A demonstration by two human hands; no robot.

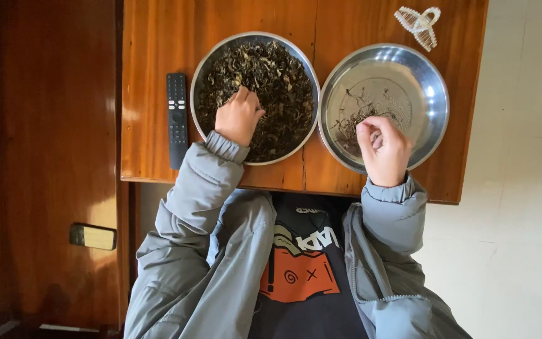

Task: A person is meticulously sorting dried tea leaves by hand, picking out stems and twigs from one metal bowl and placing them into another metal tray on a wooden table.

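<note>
The left hand rests in the left dish, its fingers curled together and dug into the dried leaves that fill it; what they grip is hidden. The right hand hovers over the near rim of the right dish, fingers pinched together, though I cannot tell whether anything is clamped between them. That dish holds only a thin scatter of stems on its left side. Both dishes sit side by side, nearly touching, on the wooden worktop. A black remote lies just left of the left dish, and a pale hair clip lies beyond the right dish
</note>
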